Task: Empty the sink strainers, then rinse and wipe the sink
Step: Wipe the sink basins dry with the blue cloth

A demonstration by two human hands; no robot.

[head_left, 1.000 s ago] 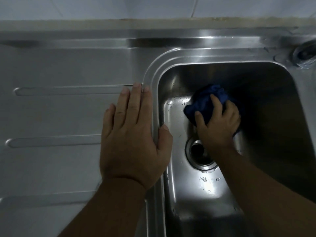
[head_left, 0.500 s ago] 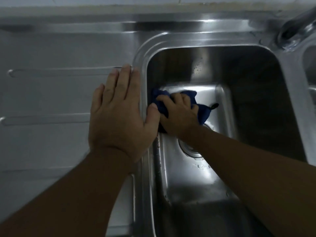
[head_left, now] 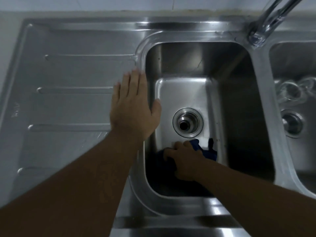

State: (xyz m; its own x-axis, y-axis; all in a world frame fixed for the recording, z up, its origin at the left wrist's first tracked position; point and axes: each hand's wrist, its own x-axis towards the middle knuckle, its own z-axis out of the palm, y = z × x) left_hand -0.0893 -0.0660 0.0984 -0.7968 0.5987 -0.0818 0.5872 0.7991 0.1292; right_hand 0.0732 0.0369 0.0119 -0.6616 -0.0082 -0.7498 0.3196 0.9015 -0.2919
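A stainless steel sink basin fills the middle of the view, with its round drain open and uncovered in the floor. My right hand presses a dark blue cloth against the basin floor near the front wall, just below the drain. My left hand lies flat, fingers together, on the sink's left rim, its thumb hanging over the edge. Part of the cloth is hidden under my right hand and in shadow.
A ribbed steel drainboard stretches to the left. The tap rises at the back right. A second basin on the right holds glassware and a drain with a strainer.
My right hand has dragged the cloth from the basin's back, past the left wall, to the front floor, uncovering the drain. The view has shifted. My left hand stays on the rim.
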